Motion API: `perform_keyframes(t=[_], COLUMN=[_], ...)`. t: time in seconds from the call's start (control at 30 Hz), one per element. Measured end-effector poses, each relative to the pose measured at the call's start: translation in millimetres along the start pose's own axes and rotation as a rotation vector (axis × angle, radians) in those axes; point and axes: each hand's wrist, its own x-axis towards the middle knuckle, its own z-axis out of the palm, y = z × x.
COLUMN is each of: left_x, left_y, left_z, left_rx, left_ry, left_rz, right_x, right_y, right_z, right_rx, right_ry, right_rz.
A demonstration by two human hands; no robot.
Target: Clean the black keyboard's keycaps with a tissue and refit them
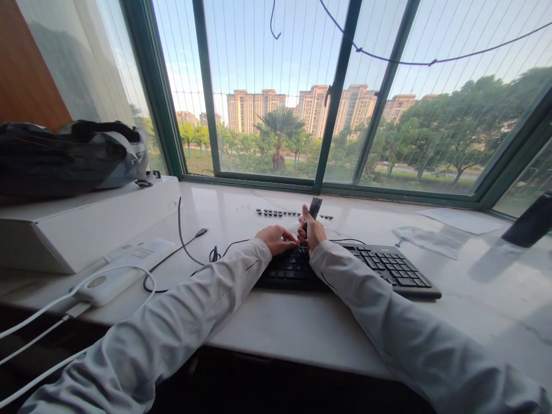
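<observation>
A black keyboard point(383, 265) lies on the white marble-look sill, partly covered by my hands and sleeves. My right hand point(314, 230) is closed around a small black brush point(315, 207), its flat, wide end pointing up above the thumb; the lower end is hidden by the hand. Beside it, my left hand point(278, 238) reaches the keyboard's upper edge with thumb and fingers drawn together. Whatever is between those fingertips is too small to make out. Behind the hands, loose black keycaps point(276, 213) lie in a line on the sill.
To the left are a white power strip point(125, 270) with white cables, a black USB cable point(200, 233), and a white box point(86, 230) bearing a dark bag point(64, 158). On the right lie a clear plastic bag point(426, 242), paper point(459, 220) and a black bottle point(530, 221). Windows stand behind.
</observation>
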Motion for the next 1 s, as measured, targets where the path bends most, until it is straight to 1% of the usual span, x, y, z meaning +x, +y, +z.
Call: perform_keyframes(t=[0.1, 0.2, 0.4, 0.57, 0.7, 0.9, 1.0], left_x=[0, -1, -3, -4, -6, -7, -7], left_y=[1, 1, 0, 1, 4, 8, 8], left_z=[-0.2, -1.6, -4.1, -3.5, -1.9, -1.1, -1.7], left_rx=[-0.007, -0.039, -0.137, -0.122, -0.090, -0.080, -0.106], left_ry=[0.002, -0.012, -0.031, -0.017, -0.001, 0.005, -0.006], left_rz=[0.009, 0.008, 0.015, -0.005, -0.007, 0.002, -0.007], right_x=[1, 4, 7, 6, 5, 5, 3], right_y=[3, 7, 13, 12, 10, 6, 5], right_z=[4, 6, 2, 0, 1, -4, -5], right_rx=[0.041, 0.065, 0.128, 0.197, 0.151, 0.140, 0.129], right_ry=[0.038, 0.042, 0.032, 0.060, 0.066, 0.001, 0.003], right_rz=[-0.017, -0.024, -0.055, -0.047, -0.051, -0.049, -0.055])
